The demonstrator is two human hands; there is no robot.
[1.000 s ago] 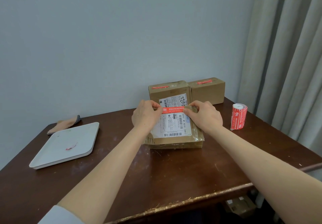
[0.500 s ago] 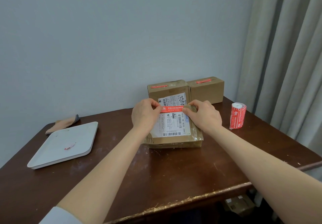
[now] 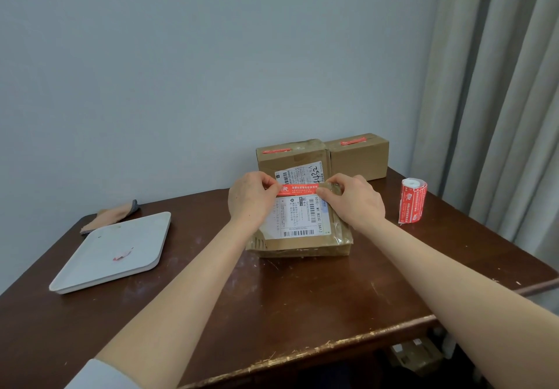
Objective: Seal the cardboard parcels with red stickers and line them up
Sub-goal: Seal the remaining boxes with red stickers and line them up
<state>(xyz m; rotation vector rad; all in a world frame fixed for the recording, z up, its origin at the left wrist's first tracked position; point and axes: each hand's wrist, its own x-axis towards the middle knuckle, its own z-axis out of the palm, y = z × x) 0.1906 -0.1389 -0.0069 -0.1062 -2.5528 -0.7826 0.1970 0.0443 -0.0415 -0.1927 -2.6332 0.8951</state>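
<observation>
Grey wall (image 3: 211, 70) and curtain (image 3: 499, 101) back your dark wooden table (image 3: 302, 298); mid-table the flat parcel (image 3: 302, 243) lies label-up, and your left hand (image 3: 249, 199) and right hand (image 3: 355, 201) each pinch one end of the red sticker (image 3: 298, 189), long axis left-to-right across its top.

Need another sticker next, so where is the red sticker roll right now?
In the head view, the red sticker roll stands upright on the table at far right, right of the right hand, near the curtain.
</observation>
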